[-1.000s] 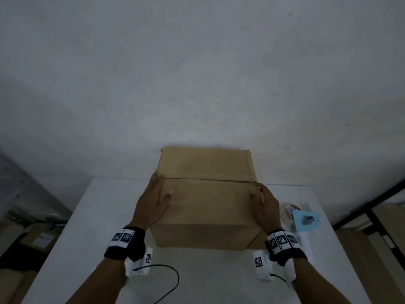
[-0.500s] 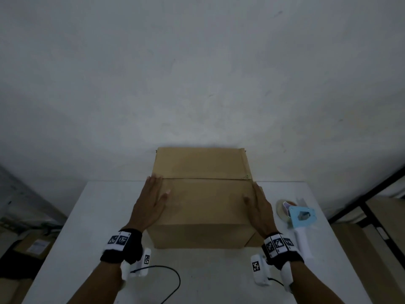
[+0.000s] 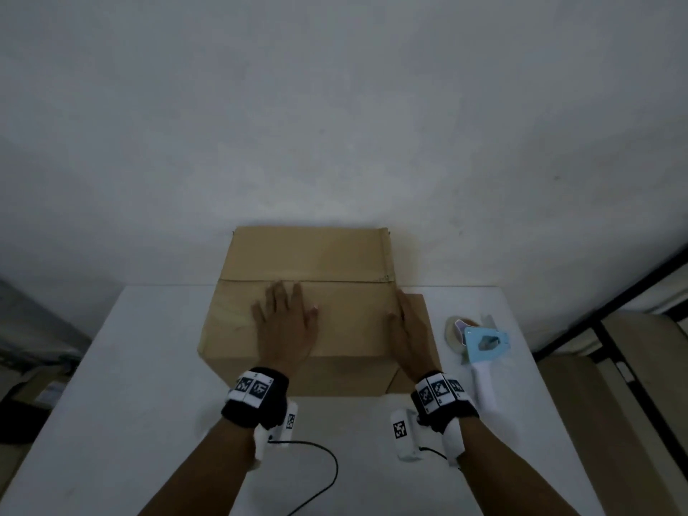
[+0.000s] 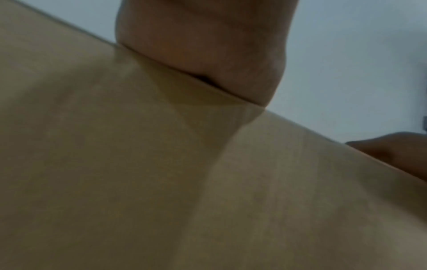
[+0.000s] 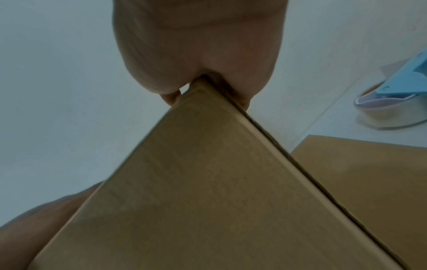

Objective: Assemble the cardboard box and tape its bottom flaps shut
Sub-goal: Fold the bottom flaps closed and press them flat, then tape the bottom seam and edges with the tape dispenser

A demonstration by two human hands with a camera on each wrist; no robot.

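Observation:
A brown cardboard box [image 3: 346,322] stands on the white table [image 3: 149,366] with two long flaps folded flat on top, meeting at a seam [image 3: 335,280]. My left hand [image 3: 286,322] lies flat on the near flap, fingers spread and straight. In the left wrist view its palm [image 4: 203,45] presses on the cardboard [image 4: 138,164]. My right hand [image 3: 409,329] lies along the box's right top edge, thumb on top. The right wrist view has that palm [image 5: 196,54] straddling the edge of the box [image 5: 208,182].
A blue tape dispenser [image 3: 484,344] with a white handle lies on the table right of the box, also in the right wrist view [image 5: 392,102]. A loose side flap [image 5: 358,173] sticks out flat at the box's right. A black cable [image 3: 327,471] loops near the front.
My left hand has slid right from the box's left edge to the middle of the near flap. My right hand stays at the right edge, its fingers now straighter.

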